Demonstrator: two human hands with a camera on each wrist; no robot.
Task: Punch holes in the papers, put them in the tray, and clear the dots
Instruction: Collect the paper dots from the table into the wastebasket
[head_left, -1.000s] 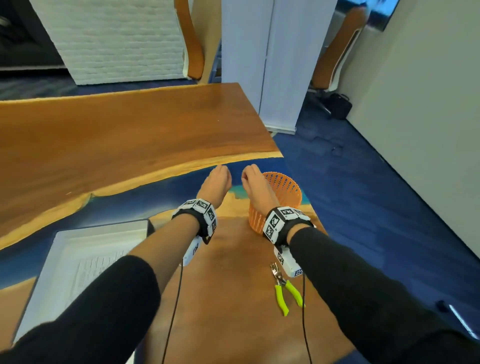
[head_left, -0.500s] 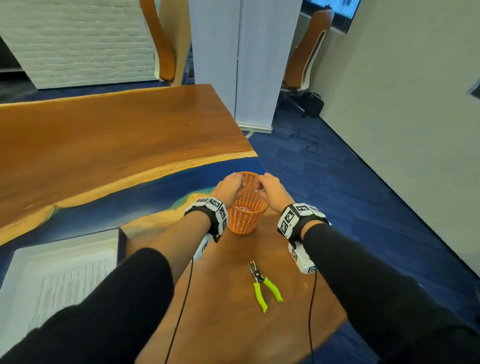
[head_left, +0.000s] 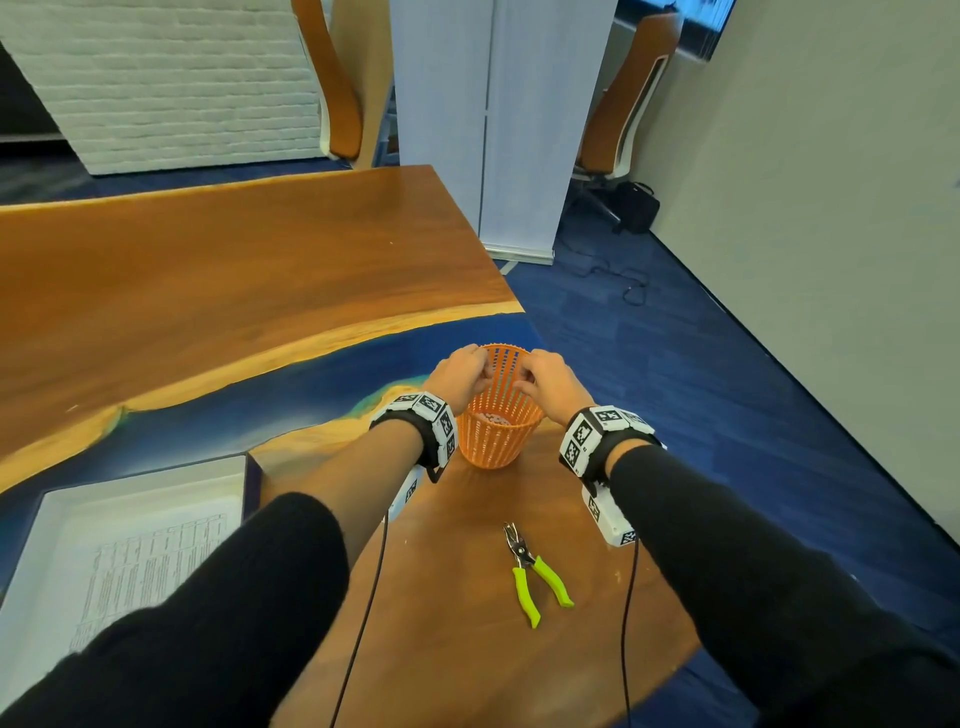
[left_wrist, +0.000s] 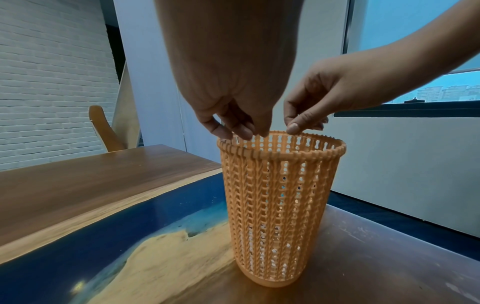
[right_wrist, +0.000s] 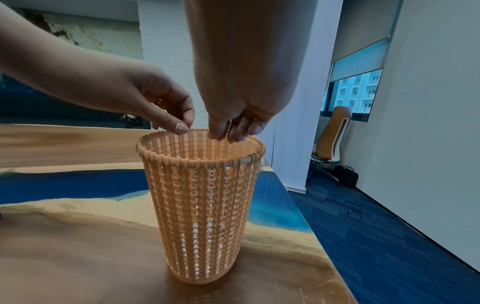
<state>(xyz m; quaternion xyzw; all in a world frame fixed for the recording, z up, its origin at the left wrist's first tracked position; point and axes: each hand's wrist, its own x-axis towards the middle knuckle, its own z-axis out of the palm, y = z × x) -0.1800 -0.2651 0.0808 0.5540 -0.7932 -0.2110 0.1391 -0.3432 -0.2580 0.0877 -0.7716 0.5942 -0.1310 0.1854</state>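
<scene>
An orange mesh basket (head_left: 496, 436) (left_wrist: 278, 205) (right_wrist: 202, 205) stands upright on the table's near right part. White paper dots (head_left: 493, 418) (right_wrist: 205, 255) lie at its bottom. My left hand (head_left: 462, 376) (left_wrist: 233, 127) hovers over the basket's left rim with its fingertips bunched and pointing down. My right hand (head_left: 543, 382) (right_wrist: 231, 129) hovers over the right rim, thumb against fingertips. I see nothing between either hand's fingers. A green-handled hole punch (head_left: 535, 577) lies on the table near me. A white tray (head_left: 78, 509) at the left holds printed paper (head_left: 150, 561).
The wood and blue-resin table (head_left: 234, 270) ends just right of the basket, with blue carpet (head_left: 727, 395) below. Orange chairs (head_left: 343, 78) and a white panel (head_left: 498, 130) stand beyond the far edge. Wrist cables (head_left: 363, 597) trail across the near table.
Both hands came back from the table beyond the basket to just above its rim and bunched their fingertips. In the last half second they have barely moved.
</scene>
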